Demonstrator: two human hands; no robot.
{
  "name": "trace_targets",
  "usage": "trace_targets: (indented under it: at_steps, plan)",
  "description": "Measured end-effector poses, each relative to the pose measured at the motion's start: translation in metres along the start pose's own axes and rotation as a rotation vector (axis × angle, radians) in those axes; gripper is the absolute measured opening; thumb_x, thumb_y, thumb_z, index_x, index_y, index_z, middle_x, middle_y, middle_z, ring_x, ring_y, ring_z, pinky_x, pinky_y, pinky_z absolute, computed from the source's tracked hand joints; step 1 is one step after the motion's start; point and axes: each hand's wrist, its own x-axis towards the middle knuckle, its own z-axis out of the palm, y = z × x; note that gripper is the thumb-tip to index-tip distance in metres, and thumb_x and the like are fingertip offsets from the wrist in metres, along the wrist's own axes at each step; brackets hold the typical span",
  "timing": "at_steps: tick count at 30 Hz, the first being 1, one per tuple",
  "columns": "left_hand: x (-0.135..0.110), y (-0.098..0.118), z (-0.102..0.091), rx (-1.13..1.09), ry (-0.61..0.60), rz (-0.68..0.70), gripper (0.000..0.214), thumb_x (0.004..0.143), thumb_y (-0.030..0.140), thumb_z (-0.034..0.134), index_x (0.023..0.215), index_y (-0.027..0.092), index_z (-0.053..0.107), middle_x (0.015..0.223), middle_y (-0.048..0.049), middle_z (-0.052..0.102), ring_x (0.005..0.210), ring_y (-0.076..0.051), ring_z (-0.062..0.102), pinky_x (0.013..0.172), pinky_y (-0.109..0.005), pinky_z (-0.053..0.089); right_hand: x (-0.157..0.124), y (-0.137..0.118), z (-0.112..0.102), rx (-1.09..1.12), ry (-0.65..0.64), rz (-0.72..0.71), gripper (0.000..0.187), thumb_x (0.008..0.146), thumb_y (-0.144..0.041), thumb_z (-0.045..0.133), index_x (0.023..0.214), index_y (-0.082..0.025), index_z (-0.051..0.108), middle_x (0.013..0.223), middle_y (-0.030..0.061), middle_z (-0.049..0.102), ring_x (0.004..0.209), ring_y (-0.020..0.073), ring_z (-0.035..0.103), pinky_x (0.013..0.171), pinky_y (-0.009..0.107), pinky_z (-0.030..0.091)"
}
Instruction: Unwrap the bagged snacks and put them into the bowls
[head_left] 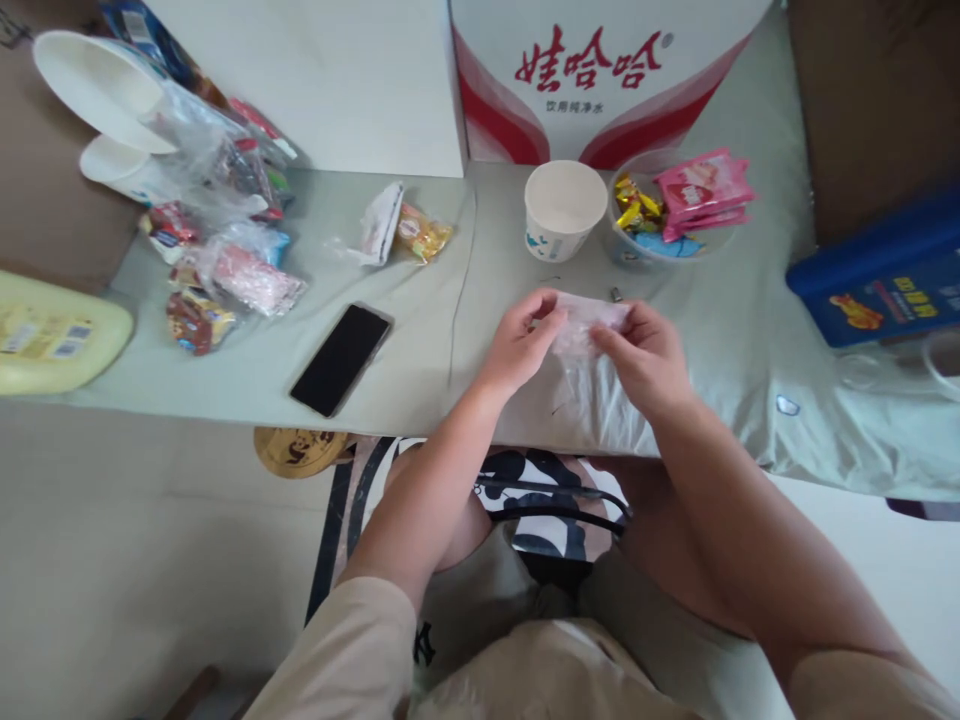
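Pink packet (592,312): stretched taut near table's (420,385) front edge.
Left hand (521,345), right hand (645,355): my fingertips pinch opposite ends.

The left forearm (442,470) and right forearm (720,500), both bare, reach forward from the lower edge of the view and converge. The left hand (521,345) is curled, its thumb pressed against bent fingers in a pinch. The right hand (645,355) mirrors it just beside, knuckles up, its pinched fingertips pointing toward the left hand.
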Motion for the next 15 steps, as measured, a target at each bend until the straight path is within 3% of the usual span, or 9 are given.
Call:
trace_targets:
  at_steps: [3,7,9,11,12,15]
  plan:
    - [0.001,0.010,-0.011,0.039,0.148,0.005,0.008,0.088,0.023,0.062,0.080,0.020,0.063,0.074,0.0018,0.059,0.072,-0.011,0.053,0.067,-0.024,0.040,0.006,-0.011,0.003,-0.190,0.205,-0.111,0.027,0.081,-0.035,0.074,0.076,-0.024,0.049,0.066,-0.0041,0.043,0.057,0.0121,0.037,0.055,0.028,0.032]
    - [-0.001,0.020,-0.020,-0.021,0.124,-0.078,0.019,0.091,0.023,0.058,0.072,0.020,0.055,0.065,0.0035,0.051,0.063,-0.011,0.048,0.062,-0.026,0.037,0.049,-0.054,0.014,-0.513,0.343,-0.336,0.032,0.082,-0.023,0.068,0.068,-0.025,0.039,0.064,-0.0040,0.039,0.060,0.0123,0.037,0.060,0.029,0.035]
    - [-0.003,0.024,-0.022,-0.039,0.100,-0.071,0.020,0.090,0.021,0.058,0.070,0.020,0.055,0.063,0.0039,0.050,0.062,-0.011,0.047,0.063,-0.027,0.036,0.092,-0.076,0.023,-0.722,0.289,-0.427,0.036,0.082,-0.019,0.067,0.066,-0.024,0.035,0.066,-0.0028,0.040,0.068,0.0130,0.045,0.068,0.030,0.040]
    - [-0.004,0.028,-0.024,-0.050,0.093,-0.064,0.020,0.089,0.020,0.059,0.069,0.020,0.055,0.062,0.0042,0.049,0.062,-0.011,0.046,0.063,-0.027,0.036,0.141,-0.086,0.034,-0.840,0.128,-0.410,0.034,0.084,-0.018,0.065,0.065,-0.022,0.037,0.066,-0.0022,0.040,0.079,0.0133,0.054,0.076,0.030,0.042]
    - [-0.004,0.029,-0.024,-0.055,0.088,-0.065,0.021,0.088,0.020,0.060,0.068,0.020,0.054,0.061,0.0042,0.049,0.062,-0.011,0.045,0.063,-0.028,0.035,0.165,-0.085,0.041,-0.857,0.008,-0.341,0.038,0.081,-0.019,0.071,0.059,-0.021,0.039,0.062,-0.0027,0.038,0.081,0.0138,0.057,0.077,0.029,0.042]
    - [0.000,0.031,-0.025,-0.067,0.072,-0.072,0.021,0.087,0.021,0.060,0.067,0.020,0.053,0.061,0.0046,0.048,0.061,-0.011,0.043,0.062,-0.028,0.035,0.220,-0.068,0.062,-0.746,-0.114,-0.273,0.051,0.069,-0.027,0.087,0.046,-0.019,0.043,0.052,-0.0031,0.037,0.074,0.0170,0.065,0.071,0.030,0.048]
